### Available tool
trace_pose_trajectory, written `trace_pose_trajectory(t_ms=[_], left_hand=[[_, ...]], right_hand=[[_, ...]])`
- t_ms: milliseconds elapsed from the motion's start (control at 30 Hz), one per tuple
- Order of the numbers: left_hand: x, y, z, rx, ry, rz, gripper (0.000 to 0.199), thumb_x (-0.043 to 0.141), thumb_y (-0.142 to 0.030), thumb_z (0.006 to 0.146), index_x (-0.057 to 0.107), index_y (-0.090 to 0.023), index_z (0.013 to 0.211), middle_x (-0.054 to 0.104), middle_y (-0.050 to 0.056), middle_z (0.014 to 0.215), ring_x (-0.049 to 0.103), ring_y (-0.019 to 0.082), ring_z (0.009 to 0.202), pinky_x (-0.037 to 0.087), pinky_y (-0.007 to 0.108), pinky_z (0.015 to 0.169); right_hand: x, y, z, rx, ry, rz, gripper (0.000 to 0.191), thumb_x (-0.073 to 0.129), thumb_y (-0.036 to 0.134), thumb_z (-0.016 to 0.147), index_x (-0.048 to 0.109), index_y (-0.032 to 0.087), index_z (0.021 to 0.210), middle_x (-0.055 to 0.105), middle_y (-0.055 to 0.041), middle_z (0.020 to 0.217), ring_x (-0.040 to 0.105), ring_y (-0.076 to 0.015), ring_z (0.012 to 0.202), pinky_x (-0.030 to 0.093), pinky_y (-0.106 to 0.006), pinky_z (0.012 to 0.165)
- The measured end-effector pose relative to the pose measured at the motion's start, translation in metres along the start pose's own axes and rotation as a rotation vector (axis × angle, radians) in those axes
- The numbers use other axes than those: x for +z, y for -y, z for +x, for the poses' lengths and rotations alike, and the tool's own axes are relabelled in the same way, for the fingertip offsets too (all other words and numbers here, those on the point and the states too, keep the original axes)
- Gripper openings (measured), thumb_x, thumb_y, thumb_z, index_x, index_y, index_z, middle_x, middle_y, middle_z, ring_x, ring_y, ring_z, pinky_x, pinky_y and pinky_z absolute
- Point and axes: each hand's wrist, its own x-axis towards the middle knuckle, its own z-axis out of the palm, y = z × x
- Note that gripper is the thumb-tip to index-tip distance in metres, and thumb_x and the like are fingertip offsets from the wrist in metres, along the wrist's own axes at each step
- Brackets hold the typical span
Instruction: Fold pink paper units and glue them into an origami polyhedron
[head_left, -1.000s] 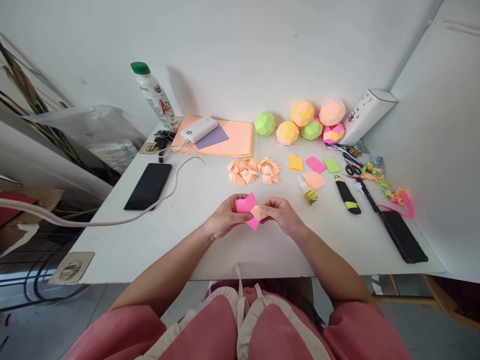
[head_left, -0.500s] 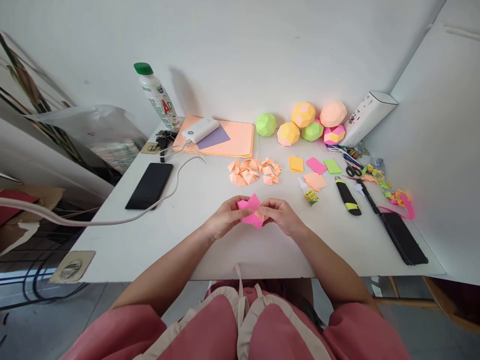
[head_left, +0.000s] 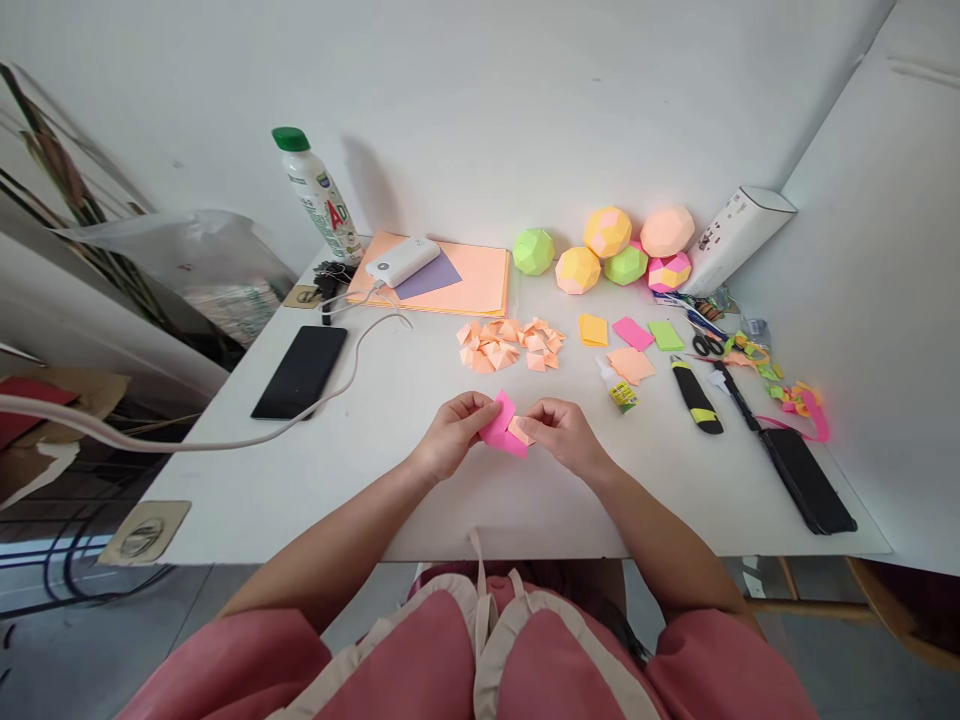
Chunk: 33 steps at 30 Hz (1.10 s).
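Observation:
Above the front part of the table, my left hand (head_left: 454,433) pinches a folded bright pink paper piece (head_left: 498,431) between thumb and fingers. At its right side a small peach folded paper piece (head_left: 519,429) meets the pink one, partly covered by my right thumb. My right hand (head_left: 564,432) is closed on that peach piece; how far it sits inside the pink folds I cannot tell. Just beyond my hands lies a pile of peach folded paper units (head_left: 491,347). A small glue bottle (head_left: 619,388) rests right of my right hand.
Stacked paper balls (head_left: 608,232) stand by the wall. Yellow (head_left: 592,329), pink (head_left: 633,333) and green paper slips (head_left: 665,335) lie mid-table. To the right are a cutter (head_left: 696,396), scissors (head_left: 707,345) and black case (head_left: 806,480). A phone (head_left: 300,372) and white cable (head_left: 358,355) lie left.
The pink paper has turned in my hands, and more of the peach piece shows. My left fingers have shifted their hold on it.

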Motion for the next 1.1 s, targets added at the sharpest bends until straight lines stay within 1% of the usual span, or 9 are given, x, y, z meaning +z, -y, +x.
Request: trace_pose_trajectory(t_ms=[200, 367, 500, 667, 833, 1100], left_hand=[[-0.0007, 0.0035, 0.0005, -0.011, -0.001, -0.042, 0.032, 0.071, -0.044, 0.07, 0.055, -0.016, 0.072, 0.057, -0.001, 0.065, 0.052, 0.009, 0.058, 0.043, 0.024, 0.058], [0.0016, 0.0033, 0.0005, -0.014, -0.02, -0.047, 0.033, 0.071, -0.044, 0.069, 0.054, -0.016, 0.071, 0.055, -0.002, 0.062, 0.049, 0.008, 0.055, 0.039, 0.023, 0.054], [0.0018, 0.0036, 0.0011, -0.012, -0.021, -0.047, 0.033, 0.071, -0.045, 0.07, 0.054, -0.016, 0.071, 0.055, -0.001, 0.063, 0.05, 0.009, 0.055, 0.039, 0.023, 0.054], [0.0, 0.0053, 0.0012, 0.005, -0.008, -0.049, 0.032, 0.069, -0.044, 0.072, 0.054, -0.015, 0.072, 0.055, -0.002, 0.063, 0.05, 0.008, 0.056, 0.04, 0.023, 0.055], [-0.0004, 0.0064, 0.0013, 0.018, 0.007, -0.068, 0.032, 0.07, -0.044, 0.072, 0.055, -0.016, 0.072, 0.056, -0.002, 0.064, 0.052, 0.009, 0.057, 0.042, 0.024, 0.058], [-0.0002, 0.0055, 0.0021, 0.018, 0.015, -0.077, 0.03, 0.069, -0.042, 0.072, 0.055, -0.016, 0.071, 0.056, -0.002, 0.063, 0.051, 0.008, 0.056, 0.041, 0.023, 0.057]], right_hand=[[0.0024, 0.0038, -0.0032, -0.01, -0.062, -0.046, 0.021, 0.064, 0.035, 0.073, 0.056, 0.018, 0.062, 0.057, 0.0006, 0.063, 0.051, -0.0128, 0.061, 0.041, -0.027, 0.057], [0.0035, 0.004, -0.004, -0.017, -0.076, -0.055, 0.022, 0.063, 0.035, 0.073, 0.055, 0.019, 0.061, 0.056, 0.0008, 0.062, 0.051, -0.0129, 0.06, 0.041, -0.027, 0.057], [0.0038, 0.0039, -0.0039, -0.033, -0.085, -0.06, 0.022, 0.063, 0.035, 0.073, 0.054, 0.018, 0.061, 0.055, 0.0011, 0.061, 0.05, -0.0124, 0.059, 0.041, -0.027, 0.057], [0.0036, 0.0047, -0.004, -0.029, -0.082, -0.045, 0.023, 0.063, 0.035, 0.073, 0.055, 0.017, 0.062, 0.056, 0.0014, 0.061, 0.05, -0.0118, 0.059, 0.041, -0.026, 0.056], [0.0026, 0.0058, -0.0033, 0.012, -0.053, 0.022, 0.023, 0.064, 0.035, 0.072, 0.055, 0.017, 0.062, 0.058, 0.0016, 0.061, 0.054, -0.0116, 0.059, 0.043, -0.026, 0.057], [0.0017, 0.0059, -0.0017, 0.039, -0.041, 0.085, 0.022, 0.066, 0.035, 0.07, 0.057, 0.017, 0.061, 0.06, 0.0019, 0.06, 0.056, -0.012, 0.058, 0.046, -0.027, 0.057]])
